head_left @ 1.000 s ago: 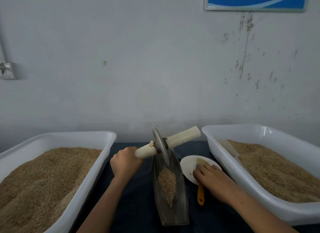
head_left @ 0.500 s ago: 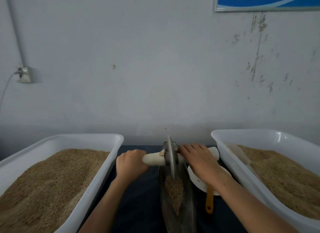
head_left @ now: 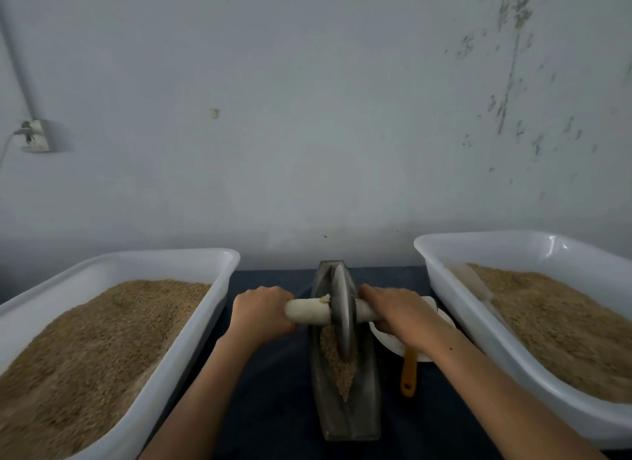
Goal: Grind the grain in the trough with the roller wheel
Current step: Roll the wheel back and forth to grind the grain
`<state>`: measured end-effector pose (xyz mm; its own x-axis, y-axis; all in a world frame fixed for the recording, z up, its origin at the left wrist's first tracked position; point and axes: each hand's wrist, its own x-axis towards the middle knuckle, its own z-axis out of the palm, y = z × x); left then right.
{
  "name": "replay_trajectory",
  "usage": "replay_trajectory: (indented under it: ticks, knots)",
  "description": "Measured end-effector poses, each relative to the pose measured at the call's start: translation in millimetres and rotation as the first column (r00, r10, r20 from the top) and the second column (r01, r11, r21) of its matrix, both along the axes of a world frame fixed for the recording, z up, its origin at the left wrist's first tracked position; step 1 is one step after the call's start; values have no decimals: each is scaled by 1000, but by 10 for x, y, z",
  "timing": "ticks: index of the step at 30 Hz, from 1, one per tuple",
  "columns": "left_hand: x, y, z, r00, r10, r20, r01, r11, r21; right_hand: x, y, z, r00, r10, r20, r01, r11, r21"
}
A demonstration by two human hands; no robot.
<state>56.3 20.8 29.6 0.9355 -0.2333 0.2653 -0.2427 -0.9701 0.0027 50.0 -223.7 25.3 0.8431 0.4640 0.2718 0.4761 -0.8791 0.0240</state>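
Dark cloth (head_left: 273,391), roller wheel (head_left: 343,317) now apparently lower into grain (head_left: 337,364), both hands gripping

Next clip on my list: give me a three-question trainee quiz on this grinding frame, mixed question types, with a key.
1. True or false: both hands grip the pale handle of the roller wheel, one on each side of the disc.
2. Multiple choice: where does the wheel's disc sit? A) in the left tub B) in the trough, on the grain C) on the white plate
3. Fill in: the orange-handled tool lies on the ___ side of the trough.

Key: 1 true, the left hand and right hand both grip it; 2 B; 3 right.
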Motion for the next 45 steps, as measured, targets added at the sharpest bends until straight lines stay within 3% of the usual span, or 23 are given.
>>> replay_trajectory:
  ticks: [4, 10, 16, 25, 29, 32, 35, 39, 45]
  knots:
    - [20, -82, -33, 998, -69, 9, 68, 991, 118, 32, 19, 46, 1000, 2, -20, -2, 1000, 10]
    - [58, -94, -176, 994, -86, 64, 83, 996, 44, -1, -26, -75, 993, -47, 109, 50, 998, -25]
    - [248, -110, -201, 992, -53, 115, 45, 997, 66, 325, 31, -48, 991, -133, 31, 135, 984, -119]
    - [280, -144, -176, 984, -31, 176, 17, 996, 83, 351, 2, -107, 982, -106, 157, 117, 991, -64]
    - [105, -93, -153, 987, -93, 128, 75, 988, 135, 140, -7, -4, 995, -99, -1, 99, 994, -47]
    - [24, -50, -124, 992, -122, 18, 119, 984, 131, 66, 2, 92, 985, -115, -129, 97, 986, -139]
    - [43, -43, -118, 994, -96, -54, 103, 987, 127, 112, 40, 131, 976, -143, -164, 109, 974, -201]
    - [162, -137, -122, 997, -26, 74, 15, 990, 141, 249, 54, 99, 980, -150, -133, 131, 981, -145]
    - [271, -195, -165, 978, 33, 207, -55, 993, 101, 391, 70, -7, 985, -157, 67, 159, 987, -28]
